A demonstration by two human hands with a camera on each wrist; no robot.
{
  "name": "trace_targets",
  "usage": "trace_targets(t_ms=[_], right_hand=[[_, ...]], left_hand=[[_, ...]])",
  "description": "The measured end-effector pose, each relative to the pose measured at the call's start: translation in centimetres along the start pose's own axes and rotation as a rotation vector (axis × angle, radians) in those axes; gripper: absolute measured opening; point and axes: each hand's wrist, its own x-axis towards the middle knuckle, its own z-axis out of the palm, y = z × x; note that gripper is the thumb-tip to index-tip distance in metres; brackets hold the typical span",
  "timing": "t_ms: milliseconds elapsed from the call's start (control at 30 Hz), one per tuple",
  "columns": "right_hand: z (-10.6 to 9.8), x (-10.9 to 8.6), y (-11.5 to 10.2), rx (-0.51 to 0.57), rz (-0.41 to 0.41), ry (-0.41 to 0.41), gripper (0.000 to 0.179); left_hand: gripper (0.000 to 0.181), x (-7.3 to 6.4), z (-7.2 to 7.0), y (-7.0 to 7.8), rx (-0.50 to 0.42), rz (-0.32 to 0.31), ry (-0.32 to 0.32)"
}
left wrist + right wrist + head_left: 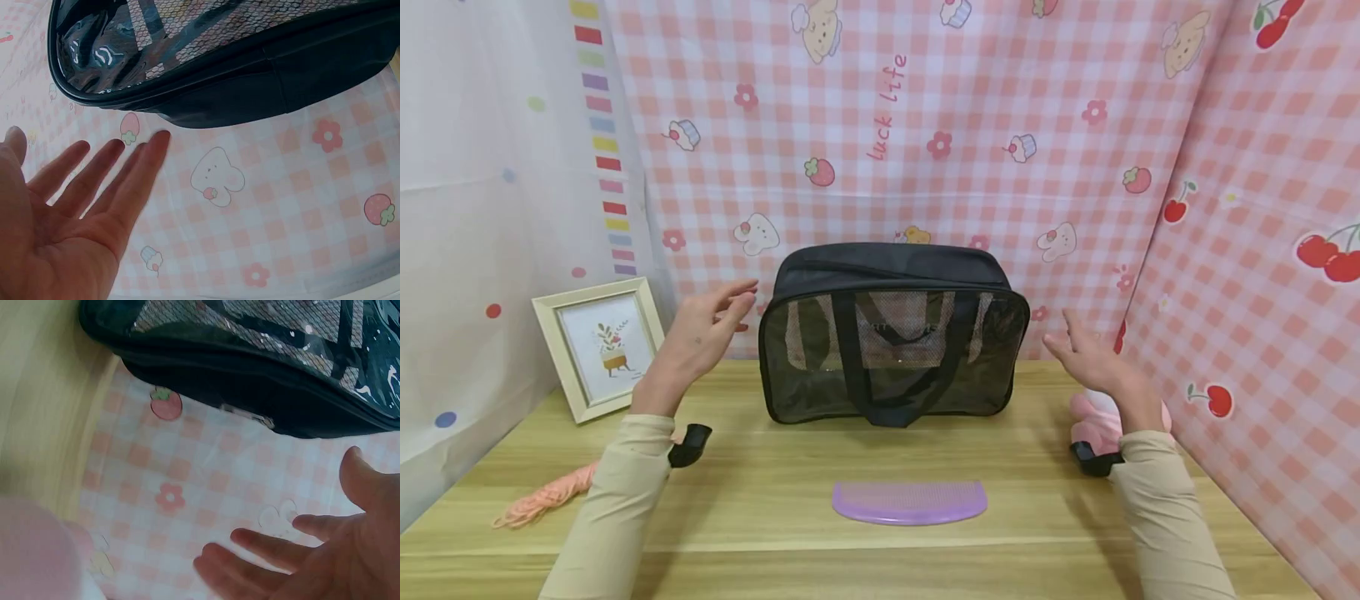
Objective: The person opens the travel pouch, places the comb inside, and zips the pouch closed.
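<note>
A black bag (891,342) with a see-through front and two dark handles stands upright at the back of the table. To its left, my left hand (706,329) is held in the air, fingers loosely extended and holding nothing. My right hand (1093,362) hovers off the bag's right end, its fingers spread. In the left wrist view, the left hand's fingertips (161,139) come near the bag's dark side (250,94). A zipper pull (247,415) shows on the bag's side in the right wrist view, apart from the right hand (312,550).
A purple comb (910,504) lies in front of the bag. At the left stand a framed picture (580,404) and a bundle of peach cord (550,496), partly behind the left sleeve. A pink plush-looking thing (1093,425) sits behind the right wrist. Patterned cloth (880,200) hangs behind.
</note>
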Motion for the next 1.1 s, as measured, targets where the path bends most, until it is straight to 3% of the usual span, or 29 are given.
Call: trace_targets(t_ms=[200, 400, 633, 767, 900, 1100], right_hand=[[1.6, 1.2, 0.2, 0.114, -0.064, 0.019, 0.062], [3.1, 2.4, -0.3, 0.395, -0.104, -0.032, 0.056], [4.3, 3.5, -1.0, 0.602, -0.131, 0.037, 0.049], [4.6, 3.6, -1.0, 0.567, -0.100, 0.113, 0.048], [5.1, 3.7, -0.6, 0.510, -0.075, 0.135, 0.051], [6.2, 3.7, 0.5, 0.520, -0.069, 0.215, 0.046]], left_hand=[[0.041, 0.2, 0.4, 0.1, -0.046, 0.086, 0.018], [0.040, -0.3, 0.0, -0.1, 0.016, 0.208, 0.048], [0.033, -0.3, -0.7, -0.7, 0.074, 0.372, 0.082], [0.036, 0.2, -0.4, -0.8, 0.108, 0.381, 0.087], [0.040, 0.5, 0.4, -0.9, 0.101, 0.363, 0.088], [0.040, 0.7, 1.6, -0.9, 0.088, 0.328, 0.085]])
